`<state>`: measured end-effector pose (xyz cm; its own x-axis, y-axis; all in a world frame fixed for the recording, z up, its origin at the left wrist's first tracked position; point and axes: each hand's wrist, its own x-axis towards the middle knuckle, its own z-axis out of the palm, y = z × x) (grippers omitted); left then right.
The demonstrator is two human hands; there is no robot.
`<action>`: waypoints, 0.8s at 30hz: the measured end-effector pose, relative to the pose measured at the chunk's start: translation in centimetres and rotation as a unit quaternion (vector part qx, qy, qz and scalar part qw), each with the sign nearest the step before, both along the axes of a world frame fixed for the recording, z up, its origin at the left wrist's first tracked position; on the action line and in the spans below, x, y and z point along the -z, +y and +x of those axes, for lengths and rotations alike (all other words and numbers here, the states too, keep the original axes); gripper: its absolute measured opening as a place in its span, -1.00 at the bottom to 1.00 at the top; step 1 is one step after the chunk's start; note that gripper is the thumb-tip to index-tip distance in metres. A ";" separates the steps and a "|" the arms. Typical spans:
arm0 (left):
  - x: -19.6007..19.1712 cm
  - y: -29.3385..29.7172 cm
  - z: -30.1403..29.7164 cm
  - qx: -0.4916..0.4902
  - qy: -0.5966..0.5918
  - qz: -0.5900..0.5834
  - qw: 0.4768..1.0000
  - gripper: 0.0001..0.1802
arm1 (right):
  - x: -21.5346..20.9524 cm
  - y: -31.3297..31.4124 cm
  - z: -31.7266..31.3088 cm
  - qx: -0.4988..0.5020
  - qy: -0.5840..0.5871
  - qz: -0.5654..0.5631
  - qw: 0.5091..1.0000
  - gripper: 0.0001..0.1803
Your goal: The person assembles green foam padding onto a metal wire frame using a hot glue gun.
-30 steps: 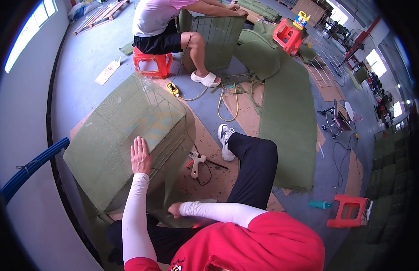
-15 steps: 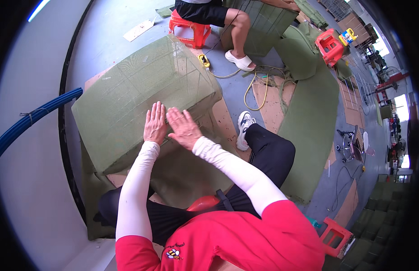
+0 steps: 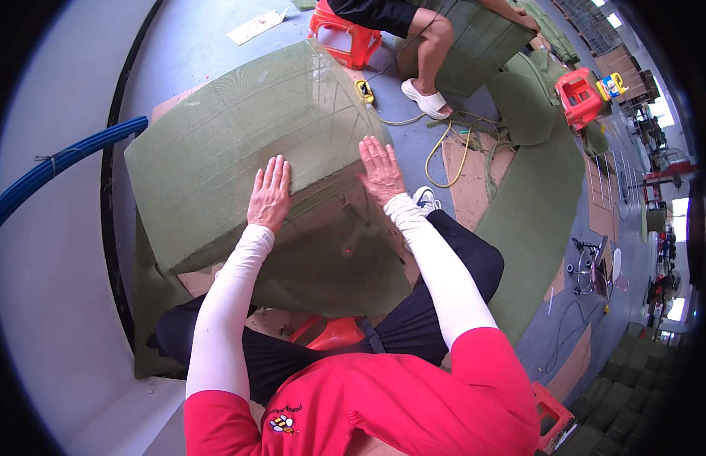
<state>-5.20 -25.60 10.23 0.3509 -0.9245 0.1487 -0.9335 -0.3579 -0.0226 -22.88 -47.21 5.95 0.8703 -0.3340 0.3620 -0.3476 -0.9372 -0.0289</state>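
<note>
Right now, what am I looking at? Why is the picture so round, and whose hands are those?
The picture comes from a small camera worn on a person's head, looking down. Its lens is very wide, so straight lines bend and the edges go dark and round.

The two arms in white sleeves belong to that person, who wears a red shirt and sits on a red stool. The left hand and the right hand both lie flat and open on a big green cushion covered in clear plastic. Nothing is gripped; the hands only press on it.

Around it, on the grey floor, are a yellow cord, a blue pipe and more green pieces. At the top, another person sits on their own red stool with another green piece.
</note>
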 end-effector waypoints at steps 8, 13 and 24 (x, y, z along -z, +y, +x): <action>0.0 0.4 0.1 -0.008 -0.007 0.009 1.000 -0.15 | 2.2 -5.4 -1.3 0.124 -0.053 0.527 0.839 -0.17; -0.3 0.7 -0.2 -0.014 0.009 -0.014 1.000 -0.16 | 4.3 -4.5 -0.6 0.106 -0.182 0.518 0.829 -0.21; 1.1 18.2 3.8 -0.235 -0.034 -0.074 0.968 0.01 | 5.2 -5.0 -0.6 0.077 -0.198 0.536 0.817 -0.42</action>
